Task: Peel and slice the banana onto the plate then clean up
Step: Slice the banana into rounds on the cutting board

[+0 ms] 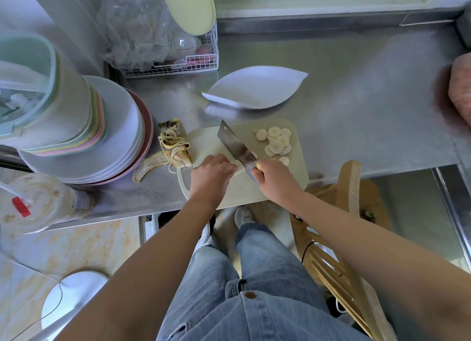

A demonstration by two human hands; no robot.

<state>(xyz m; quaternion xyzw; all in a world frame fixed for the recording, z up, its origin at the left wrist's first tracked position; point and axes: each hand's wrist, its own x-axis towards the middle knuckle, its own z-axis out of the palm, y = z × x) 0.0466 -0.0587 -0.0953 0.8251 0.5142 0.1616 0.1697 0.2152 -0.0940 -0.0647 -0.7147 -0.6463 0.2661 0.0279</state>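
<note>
**Inspector:** You are standing at the steel counter (356, 106). Your left hand (210, 173) is closing down over the remaining banana piece (238, 168), pinning it to the cutting board (229, 190). Your right hand (274, 179) is wrapping tight around the cleaver (235, 145) handle, with the blade meeting the stub just beside your left fingertips.

**Operator:** And the cut pieces?

**Inspector:** The banana slices (276, 143) are lying in a loose overlapping pile on the board's far right part, beyond the blade. One slice is sitting apart, near your right hand.

**Operator:** The peel?

**Inspector:** The banana peel (168, 151) is sprawling on the counter, touching the board's left edge, beside a stack of plates (114, 137).

**Operator:** The plate?

**Inspector:** The white leaf-shaped plate (254, 88) is sitting past the board, carrying no slices. A wire rack (178, 63) is standing further back left.
</note>
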